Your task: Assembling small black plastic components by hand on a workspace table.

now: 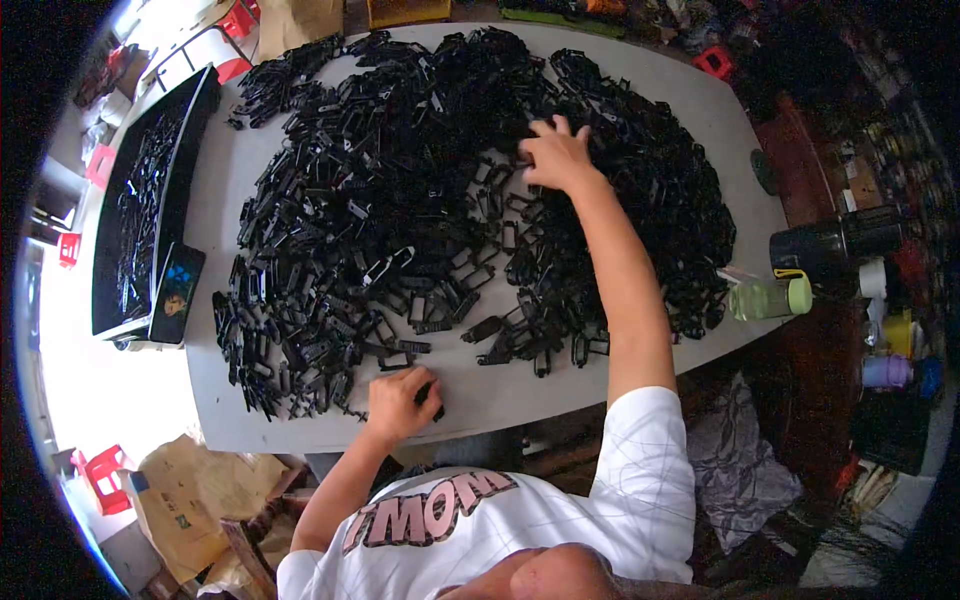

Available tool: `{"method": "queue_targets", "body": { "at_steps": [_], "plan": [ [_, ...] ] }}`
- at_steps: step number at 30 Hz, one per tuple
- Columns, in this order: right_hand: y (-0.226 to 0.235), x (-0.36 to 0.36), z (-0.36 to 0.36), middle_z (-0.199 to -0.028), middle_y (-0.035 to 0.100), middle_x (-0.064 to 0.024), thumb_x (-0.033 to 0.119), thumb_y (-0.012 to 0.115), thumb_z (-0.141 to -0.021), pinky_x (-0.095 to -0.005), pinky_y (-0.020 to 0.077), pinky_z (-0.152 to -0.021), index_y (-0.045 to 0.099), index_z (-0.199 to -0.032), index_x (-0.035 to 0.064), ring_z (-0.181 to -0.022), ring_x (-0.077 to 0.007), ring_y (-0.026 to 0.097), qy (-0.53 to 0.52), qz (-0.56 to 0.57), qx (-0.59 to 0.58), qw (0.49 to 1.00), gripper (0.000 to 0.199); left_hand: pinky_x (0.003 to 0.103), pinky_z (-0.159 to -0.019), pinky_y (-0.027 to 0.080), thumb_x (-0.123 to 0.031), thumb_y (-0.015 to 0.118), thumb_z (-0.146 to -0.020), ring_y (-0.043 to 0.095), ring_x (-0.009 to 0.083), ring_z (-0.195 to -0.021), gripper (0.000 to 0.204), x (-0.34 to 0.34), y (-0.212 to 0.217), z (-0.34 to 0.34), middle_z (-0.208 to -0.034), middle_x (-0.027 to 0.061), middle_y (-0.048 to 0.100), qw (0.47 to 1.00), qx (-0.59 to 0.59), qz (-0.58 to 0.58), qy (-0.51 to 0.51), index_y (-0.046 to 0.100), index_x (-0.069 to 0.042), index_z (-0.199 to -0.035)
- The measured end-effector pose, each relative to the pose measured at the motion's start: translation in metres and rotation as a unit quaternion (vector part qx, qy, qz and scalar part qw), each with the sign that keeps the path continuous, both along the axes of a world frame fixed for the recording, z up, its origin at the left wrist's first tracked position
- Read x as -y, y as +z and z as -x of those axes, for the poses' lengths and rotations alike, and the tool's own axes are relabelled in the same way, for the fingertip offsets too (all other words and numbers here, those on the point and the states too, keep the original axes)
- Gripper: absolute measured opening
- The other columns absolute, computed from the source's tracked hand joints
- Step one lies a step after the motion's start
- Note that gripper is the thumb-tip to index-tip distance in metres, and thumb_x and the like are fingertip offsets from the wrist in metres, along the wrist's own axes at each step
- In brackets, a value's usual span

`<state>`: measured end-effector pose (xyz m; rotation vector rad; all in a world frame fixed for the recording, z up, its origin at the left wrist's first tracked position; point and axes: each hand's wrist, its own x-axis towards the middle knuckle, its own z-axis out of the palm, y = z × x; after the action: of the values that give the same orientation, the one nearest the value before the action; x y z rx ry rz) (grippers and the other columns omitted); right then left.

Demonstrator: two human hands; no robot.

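A wide heap of small black plastic frame-like parts (340,200) covers much of the pale table (490,385). By the table's near edge, my left hand (398,402) is closed around a black plastic part (431,396), most of it hidden by the fingers. My right arm stretches out over the heap. At its far end, my right hand (557,156) hovers above the parts with its fingers spread, and nothing shows between them.
A black tray of parts (150,200) stands along the left side. On the table's right edge is a green-lidded clear bottle (765,298). A cardboard box (195,495) and a red stool (103,478) are at lower left.
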<state>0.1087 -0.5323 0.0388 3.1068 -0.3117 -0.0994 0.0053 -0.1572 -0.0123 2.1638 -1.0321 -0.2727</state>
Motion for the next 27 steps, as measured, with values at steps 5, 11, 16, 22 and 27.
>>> {"method": "queue_targets", "body": {
  "at_steps": [5,11,16,22,27],
  "plan": [
    [0.007,0.066,0.035,-0.117,0.051,-0.0064,0.017,0.060,-0.071,-0.0565,0.0369,-0.085,0.064,-0.088,0.0187,-0.111,-0.0296,0.047,-0.108,0.048,0.080,0.990,0.017,0.041,-0.053,0.045,-0.020,0.061,-0.073,0.057,0.0349,-0.059,0.014,-0.002,-0.002,0.001,-0.068,0.0145,0.058,0.999,-0.029,-0.025,-0.010,0.058,-0.007,-0.076],
    [0.033,0.100,0.065,-0.115,0.055,-0.0110,0.019,0.061,-0.073,-0.0508,0.0420,-0.086,0.067,-0.084,0.0131,-0.107,-0.0336,0.050,-0.206,0.047,0.135,0.968,0.013,0.042,-0.052,0.044,-0.021,0.061,-0.075,0.056,0.0352,-0.057,0.015,-0.001,0.003,0.001,-0.066,0.0143,0.058,0.999,-0.027,-0.034,-0.006,0.058,-0.007,-0.076],
    [0.014,0.077,0.020,-0.104,0.060,-0.0138,0.013,0.061,-0.068,-0.0429,0.0461,-0.085,0.068,-0.086,0.0084,-0.098,-0.0327,0.055,-0.031,0.016,0.305,0.952,0.020,0.042,-0.052,0.044,-0.021,0.061,-0.075,0.056,0.0357,-0.057,0.014,-0.001,0.003,0.000,-0.066,0.0144,0.058,1.000,-0.023,-0.021,-0.003,0.058,-0.007,-0.076],
    [-0.035,-0.012,-0.037,-0.118,0.051,-0.0114,0.015,0.063,-0.069,-0.0468,0.0406,-0.091,0.055,-0.115,0.0130,-0.114,-0.0318,0.043,-0.013,-0.109,0.184,0.977,0.047,0.038,-0.048,0.044,-0.017,0.063,-0.071,0.057,0.0306,-0.054,0.010,0.003,0.002,0.002,-0.062,0.0094,0.058,1.000,0.006,-0.020,0.003,0.058,-0.009,-0.073],
    [-0.031,-0.042,-0.013,-0.117,0.047,-0.0090,0.011,0.067,-0.071,-0.0458,0.0385,-0.091,0.052,-0.112,0.0110,-0.116,-0.0286,0.040,-0.007,-0.064,0.114,0.991,0.043,0.038,-0.047,0.043,-0.016,0.064,-0.071,0.056,0.0306,-0.052,0.010,0.002,0.002,0.003,-0.061,0.0094,0.057,1.000,0.014,-0.010,0.006,0.058,-0.009,-0.073]
  ]
}}
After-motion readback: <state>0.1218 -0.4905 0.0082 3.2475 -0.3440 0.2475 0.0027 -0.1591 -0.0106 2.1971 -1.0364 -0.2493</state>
